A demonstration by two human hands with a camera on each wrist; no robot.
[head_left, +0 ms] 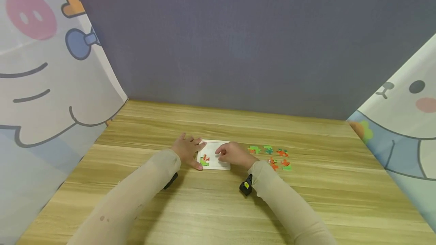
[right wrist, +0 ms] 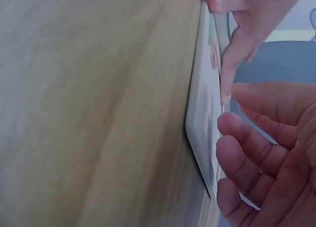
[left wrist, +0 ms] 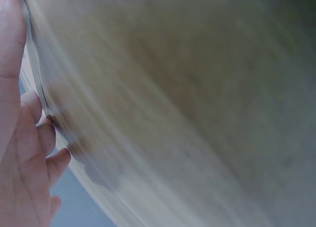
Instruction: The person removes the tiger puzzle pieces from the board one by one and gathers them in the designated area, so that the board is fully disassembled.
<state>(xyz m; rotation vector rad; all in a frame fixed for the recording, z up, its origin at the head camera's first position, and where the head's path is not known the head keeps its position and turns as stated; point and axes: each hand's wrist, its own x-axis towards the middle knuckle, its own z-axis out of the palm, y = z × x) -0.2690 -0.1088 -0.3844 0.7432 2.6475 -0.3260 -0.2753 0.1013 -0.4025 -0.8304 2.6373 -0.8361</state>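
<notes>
A white rectangular puzzle board [head_left: 212, 165] lies flat on the wooden table, with a green and orange puzzle piece [head_left: 204, 160] in its lower left corner. My left hand [head_left: 188, 151] spreads over the board's left side, fingers apart, its thumb at the near left corner. Over the board's right part hovers my right hand [head_left: 237, 155], its fingers loosely bent and nothing visible between them. The right wrist view has the right hand [right wrist: 276, 153] beside the board [right wrist: 201, 113], fingertips apart from one another.
Several loose puzzle pieces [head_left: 282, 152] in orange and green lie on the table [head_left: 211, 207] to the right of my right hand. A grey panel [head_left: 218, 48] stands behind the table, and cartoon-printed curtains [head_left: 44, 67] hang at both sides.
</notes>
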